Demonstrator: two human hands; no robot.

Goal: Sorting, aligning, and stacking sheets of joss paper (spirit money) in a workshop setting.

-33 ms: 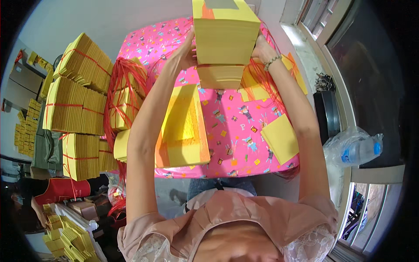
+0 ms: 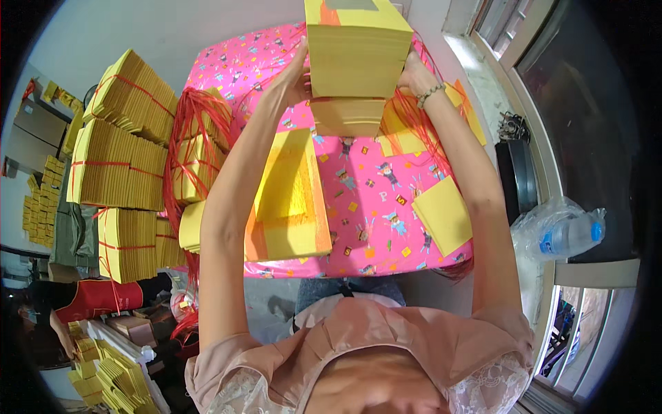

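Observation:
A tall stack of yellow paper sheets (image 2: 360, 65) stands at the far middle of the table, with an orange and grey patch on its top. My left hand (image 2: 296, 79) presses against its left side, fingers partly hidden behind it. On the opposite side, my right hand (image 2: 415, 74), with a beaded bracelet at the wrist, grips the stack too; its fingertips are mostly hidden. Directly below in view shows another block of yellow sheets (image 2: 347, 119); whether the upper stack touches it I cannot tell. Near my left forearm lies a yellow stack with orange edges (image 2: 293, 238).
The pink patterned cloth (image 2: 358, 238) covers the table. Loose yellow sheets (image 2: 445, 217) lie by my right forearm, red strings (image 2: 436, 148) behind them. Tied yellow bundles (image 2: 121, 165) pile up at the left. A bagged bottle (image 2: 569, 238) stands right. Another person (image 2: 103, 297) is at lower left.

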